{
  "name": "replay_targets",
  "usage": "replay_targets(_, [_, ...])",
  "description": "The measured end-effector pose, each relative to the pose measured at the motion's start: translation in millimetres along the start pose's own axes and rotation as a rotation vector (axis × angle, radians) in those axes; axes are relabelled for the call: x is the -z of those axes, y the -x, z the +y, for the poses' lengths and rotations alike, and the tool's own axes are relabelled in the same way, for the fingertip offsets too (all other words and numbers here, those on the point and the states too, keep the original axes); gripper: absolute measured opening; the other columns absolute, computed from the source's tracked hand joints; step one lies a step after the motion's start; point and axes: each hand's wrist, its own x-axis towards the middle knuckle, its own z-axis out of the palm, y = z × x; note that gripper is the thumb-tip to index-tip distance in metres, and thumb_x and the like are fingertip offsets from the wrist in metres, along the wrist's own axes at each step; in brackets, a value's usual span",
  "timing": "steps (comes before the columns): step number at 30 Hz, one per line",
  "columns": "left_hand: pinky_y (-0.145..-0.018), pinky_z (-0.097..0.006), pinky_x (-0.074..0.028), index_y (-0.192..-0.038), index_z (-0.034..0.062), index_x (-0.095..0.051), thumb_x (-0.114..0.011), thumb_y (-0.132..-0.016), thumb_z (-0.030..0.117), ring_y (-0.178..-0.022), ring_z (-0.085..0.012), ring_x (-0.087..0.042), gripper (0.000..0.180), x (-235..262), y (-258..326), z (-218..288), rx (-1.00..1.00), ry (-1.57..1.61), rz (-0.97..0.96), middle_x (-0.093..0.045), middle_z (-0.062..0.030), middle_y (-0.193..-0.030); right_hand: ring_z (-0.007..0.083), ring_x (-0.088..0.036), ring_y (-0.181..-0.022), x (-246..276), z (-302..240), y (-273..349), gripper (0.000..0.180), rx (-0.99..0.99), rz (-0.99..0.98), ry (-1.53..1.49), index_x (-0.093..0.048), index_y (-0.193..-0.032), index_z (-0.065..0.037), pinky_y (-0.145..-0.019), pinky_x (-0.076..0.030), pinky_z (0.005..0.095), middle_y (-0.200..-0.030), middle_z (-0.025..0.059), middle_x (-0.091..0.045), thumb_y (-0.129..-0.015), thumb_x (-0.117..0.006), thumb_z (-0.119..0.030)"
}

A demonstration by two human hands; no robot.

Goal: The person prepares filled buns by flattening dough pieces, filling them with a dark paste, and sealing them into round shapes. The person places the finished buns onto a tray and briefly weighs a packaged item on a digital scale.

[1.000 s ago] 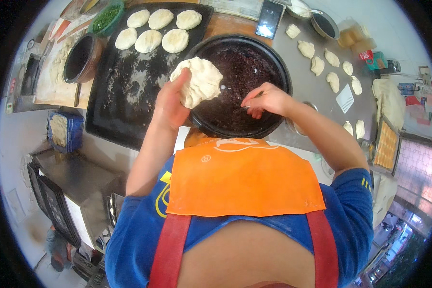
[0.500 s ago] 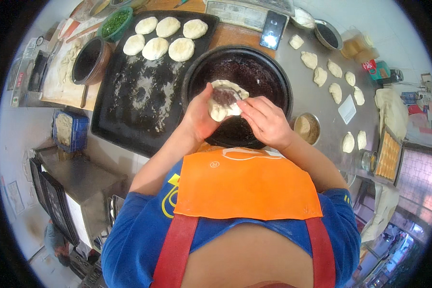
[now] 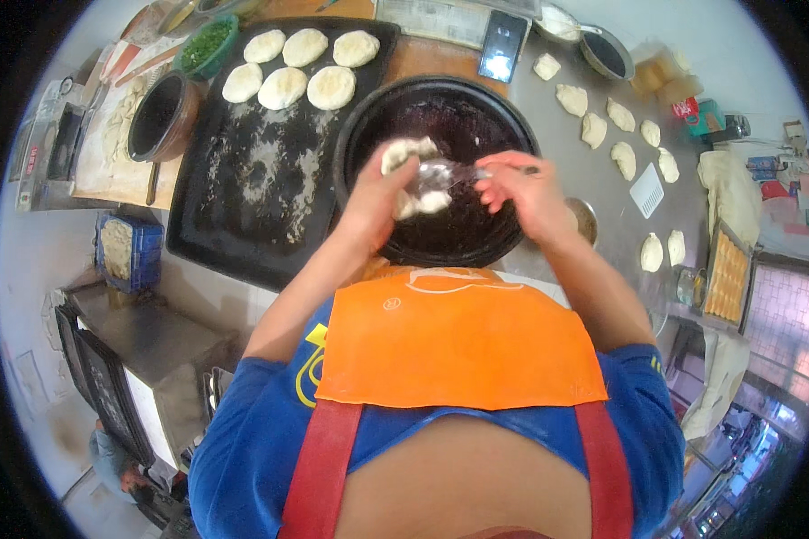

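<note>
- Far left edge of the worktop: a wooden board (image 3: 108,153) dusted with flour, and a dark pot (image 3: 157,117) standing on it, out of the way of the working area.
- Just behind the pot, a green bowl of chopped greens (image 3: 205,45) sits at the back edge.
- Next along, the black tray (image 3: 261,207) lies flat with six flattened rounds of dough (image 3: 301,67) lined up in two rows at its far end; the near part is bare and floured, likely room for more.
- Now the centre: the left hand (image 3: 377,193) is cupped and closed around a piece of dough (image 3: 413,175), holding it over the big black pan (image 3: 377,99), so whatever drops should fall back in.
- The pan holds a dark filling, right in front of the person's orange apron (image 3: 458,341).
- The right hand (image 3: 521,193) grips a spoon (image 3: 463,171) by the handle, its bowl pressed into the dough in the left palm.
- A phone (image 3: 502,45) lies at the back edge, behind the pan.
- Right side of the worktop: small raw lumps of dough (image 3: 620,135) are scattered in a loose arc, within reach of the right arm.
- Far right edge: a rack of browned pieces (image 3: 726,278), too small to tell more.
</note>
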Motion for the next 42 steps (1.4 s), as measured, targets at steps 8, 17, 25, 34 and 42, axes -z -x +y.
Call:
replay_targets(8, [-0.083, -0.034, -0.054, -0.124, 0.0012, -0.051, -0.052, -0.093, 0.003, -0.098, -0.0214, -0.064, 0.031, 11.3, -1.6, 39.7, -0.057, -0.035, 0.232, -0.063, -0.0115, -0.112, 0.0345, -0.064, -0.081, -1.1, 34.5, -12.1, 0.013, 0.603, -0.447, 1.012, -0.068, -0.088, -0.001, -0.076, -0.052, 0.0421, -0.085, 0.0157, -0.067, -0.082, -0.058, -0.008])
replay_targets(17, [-0.087, -0.041, -0.055, -0.127, -0.0016, -0.047, -0.048, -0.096, 0.005, -0.104, -0.0272, -0.063, 0.031, 10.5, 8.6, 43.5, 0.043, 0.103, 0.213, -0.062, -0.0151, -0.117, 0.017, -0.064, -0.061, 13.7, 8.0, -23.7, 0.022, -0.286, -0.439, 0.341, -0.069, -0.097, 0.005, -0.056, -0.052, 0.0284, -0.076, 0.0133, -0.067, -0.085, -0.06, -0.011])
replay_targets(25, [-0.096, -0.044, -0.05, -0.13, 0.0035, -0.05, -0.042, -0.102, 0.022, -0.112, -0.0256, -0.061, 0.034, 5.2, 9.1, 36.1, 0.118, 0.107, 0.2, -0.06, -0.0122, -0.124, 0.0175, -0.064, -0.065, 5.5, -25.3, 5.6, 0.021, -0.003, -0.157, -0.039, -0.066, -0.104, 0.005, -0.058, -0.053, 0.0286, -0.081, 0.013, -0.067, -0.089, -0.061, -0.01])
replay_targets(34, [-0.105, -0.046, -0.043, -0.133, 0.0033, -0.048, -0.028, -0.104, 0.039, -0.12, -0.0287, -0.055, 0.05, -3.6, -1.7, 13.2, 0.265, 0.486, -0.033, -0.057, -0.0144, -0.13, 0.0289, -0.063, -0.077, -22.8, -3.7, 20.1, 0.024, 0.974, 0.088, 0.759, -0.064, -0.108, 0.004, -0.069, -0.052, 0.0329, -0.088, 0.0166, -0.063, -0.084, -0.064, 0.001])
replay_targets(42, [-0.097, -0.044, -0.05, -0.13, 0.0058, -0.049, -0.034, -0.104, 0.031, -0.114, -0.0272, -0.059, 0.04, -3.6, 0.7, 1.6, 0.218, 0.4, -0.103, -0.059, -0.0121, -0.126, 0.0188, -0.064, -0.06, -5.8, 12.9, 1.5, 0.023, -0.049, 0.043, -0.316, -0.064, -0.102, 0.007, -0.054, -0.053, 0.0282, -0.079, 0.0158, -0.068, -0.088, -0.062, -0.011])
